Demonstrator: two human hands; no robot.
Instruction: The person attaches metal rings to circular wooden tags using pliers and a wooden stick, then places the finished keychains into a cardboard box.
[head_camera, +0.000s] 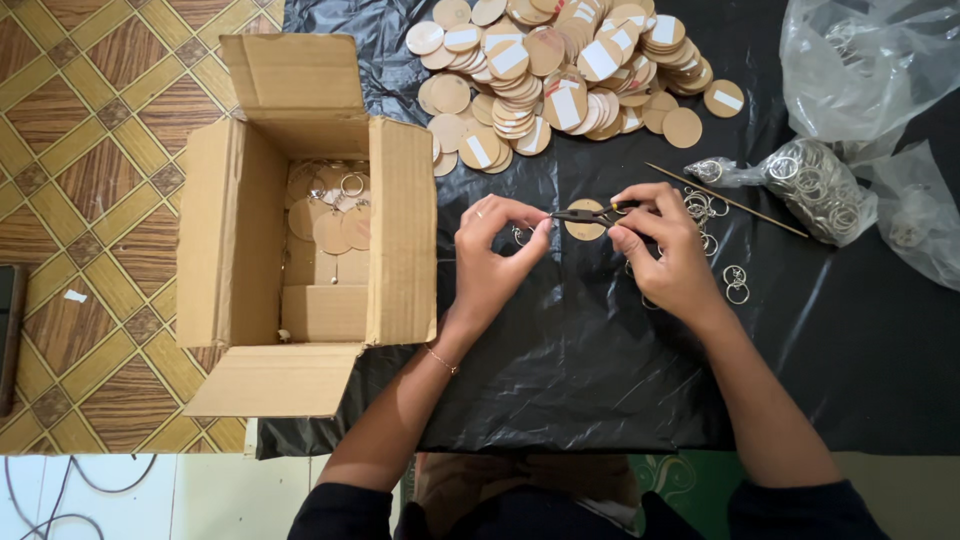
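Note:
My right hand (668, 250) grips small dark pliers (590, 214) whose tip points left across a round wooden disc (584, 229) on the black plastic sheet (600, 370). My left hand (495, 258) pinches something small at the pliers' tip, with a metal ring (521, 236) just under its fingers. What the fingers pinch is too small to make out. Loose key rings (735, 284) lie right of my right hand.
A pile of round wooden discs (560, 65) lies at the top. An open cardboard box (300, 230) at left holds discs with rings. Clear bags of metal rings (815, 185) and a thin wooden stick (725, 199) sit at right. Patterned floor lies left.

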